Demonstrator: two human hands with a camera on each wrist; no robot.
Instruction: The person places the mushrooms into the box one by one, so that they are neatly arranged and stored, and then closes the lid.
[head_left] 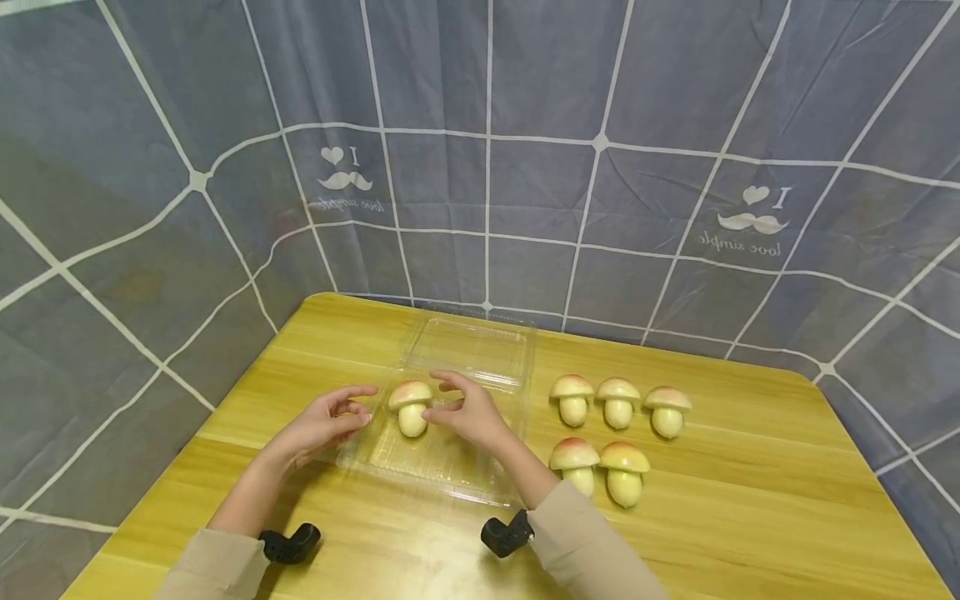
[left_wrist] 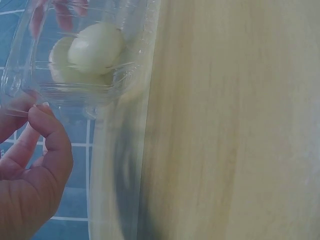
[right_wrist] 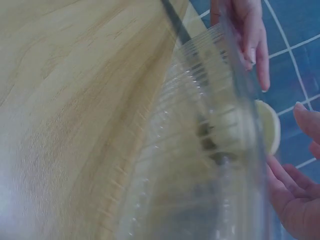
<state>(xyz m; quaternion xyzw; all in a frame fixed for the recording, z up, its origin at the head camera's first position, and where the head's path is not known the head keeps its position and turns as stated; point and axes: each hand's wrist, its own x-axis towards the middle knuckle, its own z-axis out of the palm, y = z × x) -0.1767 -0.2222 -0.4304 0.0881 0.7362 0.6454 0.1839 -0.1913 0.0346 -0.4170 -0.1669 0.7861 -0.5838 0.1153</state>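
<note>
A mushroom-shaped bun with a pink-tinged cap lies inside a clear plastic clamshell box, whose lid is folded back toward the wall. My right hand is over the box, thumb tip at the bun's stem and the other fingers spread away from the thumb. Loosely bent at the box's left edge, the fingers of my left hand grip nothing plainly visible. The left wrist view shows the bun through clear plastic, with the left fingertips close to a corner. Partly behind the box wall, the cap appears near the right fingers.
Right of the box, several more mushroom buns stand in two rows, including one in the back row and one in front. They rest on a wooden table. A grey curtain with white lines closes off the back and sides.
</note>
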